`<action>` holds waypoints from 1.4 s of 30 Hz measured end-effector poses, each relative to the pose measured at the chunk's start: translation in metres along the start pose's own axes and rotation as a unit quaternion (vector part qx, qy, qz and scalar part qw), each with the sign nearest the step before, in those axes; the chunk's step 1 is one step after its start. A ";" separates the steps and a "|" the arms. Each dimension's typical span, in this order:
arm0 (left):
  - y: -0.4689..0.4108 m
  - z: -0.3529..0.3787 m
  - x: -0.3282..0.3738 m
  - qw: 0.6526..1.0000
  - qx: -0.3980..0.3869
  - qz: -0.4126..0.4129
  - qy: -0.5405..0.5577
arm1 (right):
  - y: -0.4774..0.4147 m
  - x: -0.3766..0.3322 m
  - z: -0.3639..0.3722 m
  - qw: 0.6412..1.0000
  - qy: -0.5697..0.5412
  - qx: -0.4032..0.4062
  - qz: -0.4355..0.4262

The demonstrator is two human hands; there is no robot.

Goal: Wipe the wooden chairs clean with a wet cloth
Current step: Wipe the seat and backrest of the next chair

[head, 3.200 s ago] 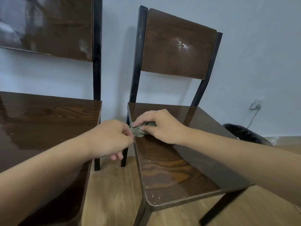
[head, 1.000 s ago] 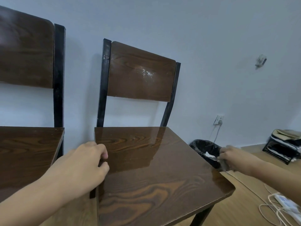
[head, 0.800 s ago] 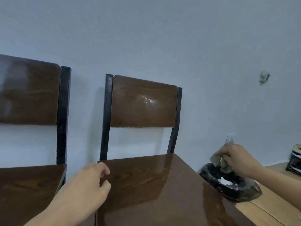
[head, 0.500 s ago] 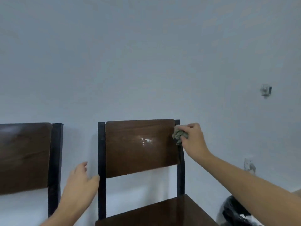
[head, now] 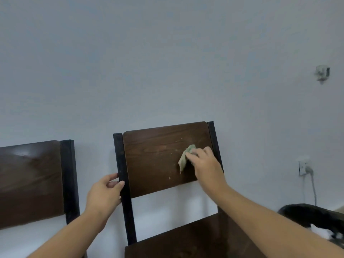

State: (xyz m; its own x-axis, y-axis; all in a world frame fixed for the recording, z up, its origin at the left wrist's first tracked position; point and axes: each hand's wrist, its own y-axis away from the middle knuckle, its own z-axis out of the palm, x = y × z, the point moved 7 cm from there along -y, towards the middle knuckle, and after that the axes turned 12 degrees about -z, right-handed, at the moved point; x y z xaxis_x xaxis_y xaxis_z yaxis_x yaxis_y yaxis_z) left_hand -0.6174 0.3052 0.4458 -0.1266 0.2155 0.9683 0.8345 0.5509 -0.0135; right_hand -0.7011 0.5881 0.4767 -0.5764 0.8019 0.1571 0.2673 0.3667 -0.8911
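Right hand (head: 206,165) pinches the crumpled grey-green wet cloth (head: 185,157) flat against the dark brown wooden backrest (head: 158,159) of the right-hand chair, right of centre; pale specks remain on the panel. Left hand (head: 104,192) clamps the black metal upright (head: 122,175) on the backrest's left edge, likely to brace the chair against wiping pressure. Second matching chair (head: 31,179) stands just beside, left. No readable labels or writing anywhere.
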 end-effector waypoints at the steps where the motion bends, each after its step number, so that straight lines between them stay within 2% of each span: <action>1: -0.001 0.000 -0.001 1.000 0.004 0.004 0.004 | -0.008 0.008 0.001 0.999 0.000 0.021 0.049; 2: -0.002 0.001 -0.001 1.000 0.008 0.006 0.007 | -0.018 0.007 0.002 0.996 -0.006 0.044 0.080; 4: -0.004 0.002 -0.002 1.000 0.018 0.008 0.009 | -0.040 -0.021 0.007 0.995 -0.032 0.061 0.073; 7: -0.007 0.002 -0.002 1.000 0.020 0.012 0.007 | -0.044 -0.093 0.014 0.995 -0.039 0.037 -0.081; 9: -0.009 0.002 -0.003 1.000 0.010 0.014 0.010 | -0.016 -0.127 0.020 0.981 -0.023 -0.028 -0.190; 11: -0.011 0.001 -0.003 1.000 0.009 0.018 0.011 | 0.009 -0.124 0.022 0.969 -0.012 -0.069 -0.235; 13: -0.011 0.001 -0.004 1.000 0.012 0.020 0.009 | 0.011 -0.086 0.020 0.982 0.005 -0.044 -0.186; 15: -0.013 0.002 -0.005 1.000 0.011 0.021 0.007 | -0.002 -0.029 0.015 0.999 0.020 0.010 -0.024; 17: -0.014 0.004 -0.006 1.000 0.011 0.024 0.006 | -0.024 -0.002 0.009 0.993 0.012 0.051 0.109; 19: -0.015 0.004 -0.006 1.000 0.012 0.026 0.006 | -0.053 -0.021 0.010 0.990 -0.009 0.070 0.119; 22: -0.016 0.003 -0.005 1.000 0.005 0.024 0.004 | -0.080 -0.097 0.016 0.995 -0.020 0.085 -0.036; 24: -0.017 0.002 -0.006 1.000 -0.004 0.022 0.009 | -0.068 -0.146 0.024 0.985 -0.030 0.070 -0.154; 28: -0.020 0.001 -0.006 1.000 -0.007 0.023 0.011 | 0.000 -0.160 0.039 0.959 -0.002 -0.022 -0.283; 31: -0.020 0.001 -0.006 1.000 -0.008 0.025 0.016 | 0.034 -0.108 0.037 0.969 0.005 -0.030 -0.245; 34: -0.020 0.001 -0.005 0.999 -0.014 0.028 0.018 | 0.029 -0.028 0.028 0.997 0.022 0.008 -0.069; 36: -0.020 0.002 -0.005 0.999 -0.014 0.030 0.014 | 0.009 0.006 0.018 0.997 0.025 0.052 0.047; 38: -0.020 0.003 -0.005 0.999 -0.009 0.035 0.006 | -0.022 0.006 0.014 0.989 -0.005 0.093 0.115; 40: -0.019 0.003 -0.005 0.999 -0.001 0.040 -0.007 | -0.051 -0.028 0.016 0.990 -0.040 0.108 0.085; 42: -0.019 0.003 -0.004 0.999 0.000 0.044 -0.014 | -0.065 -0.083 0.022 0.993 -0.065 0.094 -0.030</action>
State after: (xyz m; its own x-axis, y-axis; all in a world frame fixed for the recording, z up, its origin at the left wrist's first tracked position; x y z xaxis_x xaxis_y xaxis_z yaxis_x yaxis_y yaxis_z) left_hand -0.6341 0.2961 0.4419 -0.0673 0.2865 0.9557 0.8430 0.5287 -0.0991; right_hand -0.6880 0.4876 0.5121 -0.6844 0.7099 0.1663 0.0875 0.3065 -0.9479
